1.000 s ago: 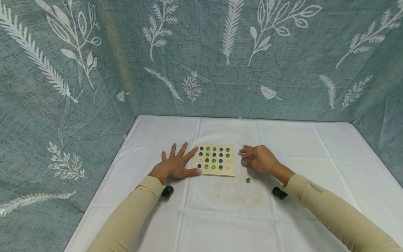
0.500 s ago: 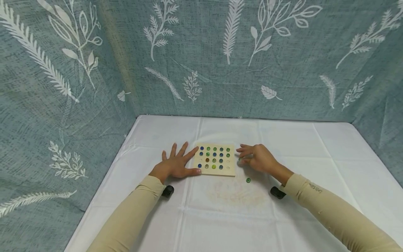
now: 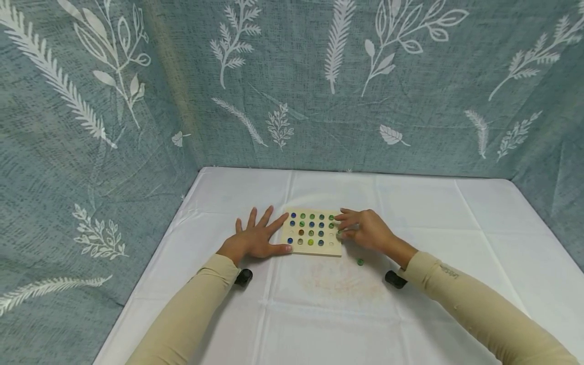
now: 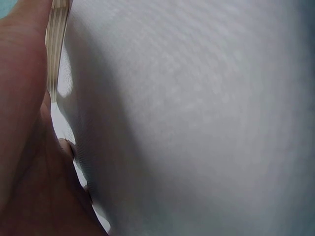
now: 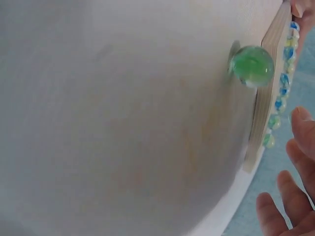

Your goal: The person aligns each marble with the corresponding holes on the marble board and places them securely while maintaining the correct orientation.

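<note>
A pale wooden board (image 3: 316,250) lies on the white table, with rows of blue, green, yellow and brown marbles in its hollows. Bare hollows show in the right column and one at the left. Fingers spread, my left hand (image 3: 255,239) lies flat, its thumb and index finger touching the board's left edge. At the right edge, my right hand (image 3: 371,230) pinches a green marble (image 3: 339,234) between thumb and index finger, partly hidden by them. Another green marble (image 3: 360,262) rests loose on the cloth; the right wrist view shows this loose marble (image 5: 253,66) up close.
Under each forearm a black wrist camera shows, the left camera (image 3: 244,277) and the right camera (image 3: 395,279). The white tablecloth (image 3: 328,324) has faint reddish stains before the board. A leaf-patterned teal curtain (image 3: 301,137) hangs behind the table.
My right hand has moved left with the pinched green marble, from beside the board to its right edge. The left hand, board and loose marble stay put.
</note>
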Tool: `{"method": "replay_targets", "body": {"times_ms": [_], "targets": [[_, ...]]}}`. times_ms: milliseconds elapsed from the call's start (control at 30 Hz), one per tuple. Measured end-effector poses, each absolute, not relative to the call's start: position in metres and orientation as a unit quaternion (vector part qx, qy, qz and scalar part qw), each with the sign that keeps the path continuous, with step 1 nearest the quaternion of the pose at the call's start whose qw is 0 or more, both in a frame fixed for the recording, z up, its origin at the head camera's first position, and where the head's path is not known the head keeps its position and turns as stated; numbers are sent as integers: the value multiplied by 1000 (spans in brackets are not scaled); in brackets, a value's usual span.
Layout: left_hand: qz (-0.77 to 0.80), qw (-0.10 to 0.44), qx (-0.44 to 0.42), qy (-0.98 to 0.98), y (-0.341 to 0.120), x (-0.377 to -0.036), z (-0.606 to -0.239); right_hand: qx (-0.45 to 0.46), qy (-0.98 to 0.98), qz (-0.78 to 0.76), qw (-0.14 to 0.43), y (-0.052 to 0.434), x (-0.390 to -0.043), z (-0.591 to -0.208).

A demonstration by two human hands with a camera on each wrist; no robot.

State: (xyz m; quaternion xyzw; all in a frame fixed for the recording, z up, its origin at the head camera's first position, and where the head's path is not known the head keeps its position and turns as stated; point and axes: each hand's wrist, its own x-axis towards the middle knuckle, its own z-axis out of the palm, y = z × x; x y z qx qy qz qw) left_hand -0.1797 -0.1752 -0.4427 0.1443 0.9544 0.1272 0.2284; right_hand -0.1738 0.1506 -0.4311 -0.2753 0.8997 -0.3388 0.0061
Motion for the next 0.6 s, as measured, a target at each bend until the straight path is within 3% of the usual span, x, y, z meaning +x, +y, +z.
{"method": "replay_targets", "body": {"times_ms": [600], "targets": [[127,227,148,954,-176,-173,-434,-304,901,-309,2,133,-176,-437]]}}
